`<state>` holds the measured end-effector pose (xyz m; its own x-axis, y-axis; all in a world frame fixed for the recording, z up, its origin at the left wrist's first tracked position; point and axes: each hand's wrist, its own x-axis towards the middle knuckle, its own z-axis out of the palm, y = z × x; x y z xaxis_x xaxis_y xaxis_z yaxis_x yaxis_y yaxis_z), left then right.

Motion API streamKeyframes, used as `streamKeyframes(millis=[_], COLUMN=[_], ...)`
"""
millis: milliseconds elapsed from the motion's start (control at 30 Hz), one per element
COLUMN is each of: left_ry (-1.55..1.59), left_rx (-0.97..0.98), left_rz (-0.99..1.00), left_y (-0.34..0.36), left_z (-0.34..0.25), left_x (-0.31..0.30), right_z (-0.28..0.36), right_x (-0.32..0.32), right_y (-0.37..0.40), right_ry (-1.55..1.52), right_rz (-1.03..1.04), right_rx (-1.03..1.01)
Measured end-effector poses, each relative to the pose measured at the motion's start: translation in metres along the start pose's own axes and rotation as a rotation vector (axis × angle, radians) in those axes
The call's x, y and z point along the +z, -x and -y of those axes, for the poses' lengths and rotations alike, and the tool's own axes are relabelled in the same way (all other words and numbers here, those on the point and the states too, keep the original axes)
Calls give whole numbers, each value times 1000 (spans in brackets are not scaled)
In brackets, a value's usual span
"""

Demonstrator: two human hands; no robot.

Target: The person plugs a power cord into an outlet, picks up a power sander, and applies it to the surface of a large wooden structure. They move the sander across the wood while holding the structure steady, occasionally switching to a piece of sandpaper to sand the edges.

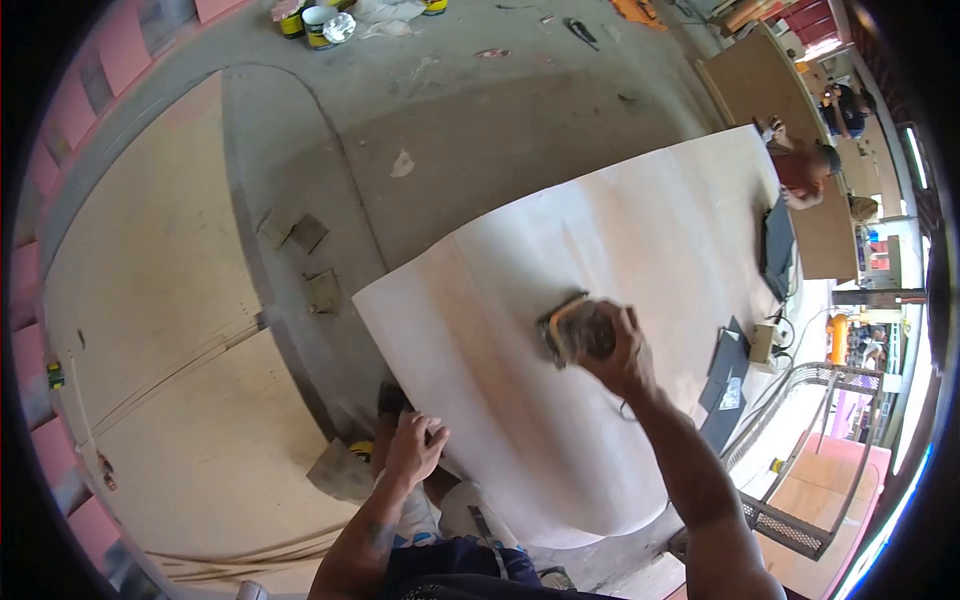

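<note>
On the middle of the pale sheet [600, 230], which lies flat and spans from the person's body to a co-worker [805, 170] at its far end, the right hand [622, 352] presses a small sanding tool [568, 330]. The tool is blurred; it shows a dark body with an orange-yellow edge. It appears light, rigid and compact, so it is best taken from above with the palm over its back. The right hand does this, with its fingers clenched around the body and the base against the sheet. The sheet appears thin, broad and somewhat flexible, awkward rather than heavy, so it is best held at an edge. The left hand [415, 447] is closed over the near edge, fingers curled. Grey pads [730, 360] lie near the right edge.
</note>
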<state>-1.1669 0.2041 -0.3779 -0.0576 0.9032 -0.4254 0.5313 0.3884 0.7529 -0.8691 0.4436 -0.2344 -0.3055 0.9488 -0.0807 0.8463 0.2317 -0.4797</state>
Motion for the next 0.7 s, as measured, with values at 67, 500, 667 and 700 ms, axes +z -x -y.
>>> streamKeyframes(millis=[67,500,667,700], left_ry=[18,-73,226,275], left_rx=[-54,167,286,338], left_rz=[36,-169,-220,-205], left_y=[7,-170,-258,-266], left_z=[18,-51,-158,-189], left_x=[-2,-61,-89,-92], right_z=[-4,11,10,13], right_x=[-4,4,10,6], right_y=[25,-178,-180,-166], right_ry=[-24,-57,-57,-59], right_rz=[52,-201,-189,-158], right_rx=[73,236,197,211])
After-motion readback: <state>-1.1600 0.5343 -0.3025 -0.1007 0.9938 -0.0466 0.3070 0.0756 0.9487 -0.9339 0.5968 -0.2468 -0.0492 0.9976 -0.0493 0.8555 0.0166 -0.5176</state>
